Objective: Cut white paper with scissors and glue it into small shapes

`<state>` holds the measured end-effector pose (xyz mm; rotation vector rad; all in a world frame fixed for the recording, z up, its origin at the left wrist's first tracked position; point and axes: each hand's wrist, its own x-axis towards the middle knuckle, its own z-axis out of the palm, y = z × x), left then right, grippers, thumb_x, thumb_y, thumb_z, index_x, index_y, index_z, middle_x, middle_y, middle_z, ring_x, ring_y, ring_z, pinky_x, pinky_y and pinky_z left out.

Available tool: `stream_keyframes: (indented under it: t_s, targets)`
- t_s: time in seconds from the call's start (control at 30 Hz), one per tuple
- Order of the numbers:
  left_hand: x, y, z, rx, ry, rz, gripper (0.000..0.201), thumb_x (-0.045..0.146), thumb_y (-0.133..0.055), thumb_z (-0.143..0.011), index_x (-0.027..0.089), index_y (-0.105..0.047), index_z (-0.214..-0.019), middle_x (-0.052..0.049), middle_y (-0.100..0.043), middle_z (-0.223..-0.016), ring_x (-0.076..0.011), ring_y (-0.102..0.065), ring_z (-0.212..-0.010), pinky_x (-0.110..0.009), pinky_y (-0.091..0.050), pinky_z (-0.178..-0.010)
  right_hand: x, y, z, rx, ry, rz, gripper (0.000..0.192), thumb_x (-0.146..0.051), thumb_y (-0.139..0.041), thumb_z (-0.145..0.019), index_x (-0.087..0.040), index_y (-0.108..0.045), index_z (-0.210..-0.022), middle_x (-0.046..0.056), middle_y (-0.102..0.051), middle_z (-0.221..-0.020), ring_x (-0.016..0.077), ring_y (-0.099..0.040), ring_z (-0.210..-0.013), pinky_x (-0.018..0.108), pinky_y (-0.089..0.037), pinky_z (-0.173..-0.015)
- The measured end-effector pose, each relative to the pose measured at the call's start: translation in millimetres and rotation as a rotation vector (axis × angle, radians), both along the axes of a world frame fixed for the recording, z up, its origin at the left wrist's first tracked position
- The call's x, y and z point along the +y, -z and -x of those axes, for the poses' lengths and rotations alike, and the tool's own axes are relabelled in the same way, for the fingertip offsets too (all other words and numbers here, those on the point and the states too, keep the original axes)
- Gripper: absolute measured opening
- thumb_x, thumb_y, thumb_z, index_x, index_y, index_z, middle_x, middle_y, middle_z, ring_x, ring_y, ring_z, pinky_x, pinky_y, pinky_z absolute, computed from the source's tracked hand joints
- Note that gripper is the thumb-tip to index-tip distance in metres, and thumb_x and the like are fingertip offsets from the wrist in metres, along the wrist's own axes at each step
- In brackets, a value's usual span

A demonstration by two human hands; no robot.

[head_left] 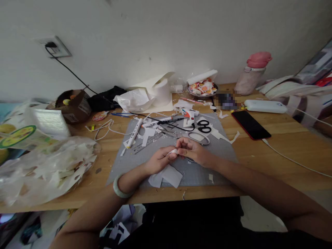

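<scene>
Above the grey cutting mat [121, 173], my left hand [159, 159] and my right hand [191, 151] meet fingertip to fingertip. Both are closed on a small white piece of paper [174, 151], pinched between thumbs and fingers; its exact shape is mostly hidden. Just under my left hand lie white paper pieces [172, 175]. Beyond the hands, black-handled scissors [204, 126], grey-handled scissors [199, 138], a metal ruler [147, 142], a white pen-like tool [135, 133] and a white glue gun [191, 117] rest on the mat among paper scraps.
A phone [251, 124] and a white power bank [266, 106] lie to the right, with a pink-lidded bottle [251, 77] behind. A paper roll [159, 92] and a bowl of wrapped sweets [202, 89] stand near the wall. Plastic bags [46, 169] cover the left side.
</scene>
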<state>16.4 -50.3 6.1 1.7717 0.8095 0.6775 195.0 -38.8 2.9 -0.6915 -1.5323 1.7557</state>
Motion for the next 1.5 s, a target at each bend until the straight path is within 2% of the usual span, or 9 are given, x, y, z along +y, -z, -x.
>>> stream_keyframes:
  t_s: [0.1,0.27,0.37,0.53,0.7,0.9,1.13,1.33,1.5]
  targets:
    - [-0.1,0.7,-0.1,-0.001,0.048,0.03,0.048,0.06,-0.04,-0.085,0.016,-0.042,-0.064,0.005,-0.035,-0.058,-0.0089,-0.031,-0.054,-0.022,-0.029,-0.052,-0.7,0.5,-1.1,-0.142,0.039,-0.222,0.026,-0.041,-0.056,-0.08,-0.019,-0.046,-0.074,-0.004,-0.041,-0.066,0.0099,-0.039,-0.061,0.024,-0.032,-0.058]
    - [-0.4,0.6,-1.4,-0.011,0.13,0.034,0.046,0.054,-0.039,-0.088,0.016,-0.042,-0.063,0.004,-0.039,-0.057,-0.0086,-0.034,-0.054,-0.022,-0.029,-0.052,-0.5,6.3,-2.5,-0.27,0.072,-0.519,0.02,-0.028,-0.044,-0.085,-0.019,-0.04,-0.068,-0.003,-0.042,-0.064,0.0105,-0.037,-0.06,0.025,-0.031,-0.059]
    - [-1.8,-1.1,-2.4,-0.03,0.13,0.053,0.047,0.054,-0.039,-0.088,0.016,-0.042,-0.061,0.004,-0.039,-0.056,-0.0084,-0.034,-0.053,-0.022,-0.029,-0.051,-0.9,9.0,-1.6,-0.231,0.043,-0.436,0.027,-0.036,-0.042,-0.087,-0.019,-0.038,-0.067,-0.003,-0.041,-0.062,0.0101,-0.037,-0.058,0.025,-0.031,-0.056]
    - [-4.1,-2.4,-2.9,-0.055,0.14,0.096,0.051,0.059,-0.04,-0.086,0.015,-0.044,-0.06,0.003,-0.041,-0.054,-0.0093,-0.037,-0.053,-0.023,-0.031,-0.052,-2.7,11.0,1.5,-0.068,-0.062,-0.109,0.046,-0.063,-0.048,-0.079,-0.019,-0.04,-0.069,-0.005,-0.039,-0.061,0.0086,-0.039,-0.054,0.023,-0.033,-0.051]
    - [-3.9,0.5,-1.6,-0.123,0.152,0.112,0.051,0.061,-0.038,-0.086,0.013,-0.053,-0.079,0.004,-0.04,-0.055,-0.0094,-0.037,-0.051,-0.023,-0.031,-0.05,-3.7,8.5,2.6,0.087,-0.049,0.093,0.044,-0.06,-0.052,-0.079,-0.018,-0.043,-0.068,-0.004,-0.04,-0.061,0.008,-0.041,-0.055,0.022,-0.034,-0.05]
    - [-1.6,2.7,-0.3,-0.087,0.103,0.096,0.05,0.061,-0.04,-0.085,0.015,-0.043,-0.065,0.004,-0.037,-0.056,-0.0081,-0.032,-0.051,-0.022,-0.027,-0.049,1.2,2.7,0.3,-0.032,-0.014,0.004,0.044,-0.059,-0.06,-0.072,-0.018,-0.045,-0.073,-0.004,-0.044,-0.061,0.0086,-0.041,-0.055,0.022,-0.033,-0.052]
    - [-2.0,-1.1,-3.6,-0.022,0.15,0.089,0.052,0.063,-0.039,-0.084,0.016,-0.039,-0.059,0.005,-0.036,-0.054,-0.0081,-0.031,-0.052,-0.022,-0.026,-0.049,-1.5,1.5,-2.4,-0.25,0.04,-0.361,0.038,-0.05,-0.05,-0.084,-0.018,-0.042,-0.065,-0.004,-0.039,-0.061,0.0099,-0.034,-0.058,0.024,-0.027,-0.054]
    - [-5.3,-2.5,-3.3,-0.082,0.177,0.103,0.051,0.06,-0.038,-0.086,0.016,-0.04,-0.059,0.004,-0.037,-0.053,-0.008,-0.032,-0.05,-0.022,-0.026,-0.049,-2.7,14.5,0.5,-0.106,-0.041,-0.183,0.051,-0.068,-0.045,-0.078,-0.019,-0.039,-0.067,-0.005,-0.035,-0.06,0.0088,-0.033,-0.055,0.023,-0.026,-0.051]
    - [-5.7,0.2,-1.5,-0.118,0.192,0.105,0.051,0.059,-0.038,-0.087,0.015,-0.043,-0.062,0.004,-0.039,-0.053,-0.0083,-0.035,-0.051,-0.022,-0.029,-0.051,-4.7,14.5,5.1,0.045,-0.05,0.068,0.05,-0.066,-0.055,-0.073,-0.018,-0.042,-0.066,-0.005,-0.038,-0.06,0.0078,-0.036,-0.054,0.022,-0.029,-0.049]
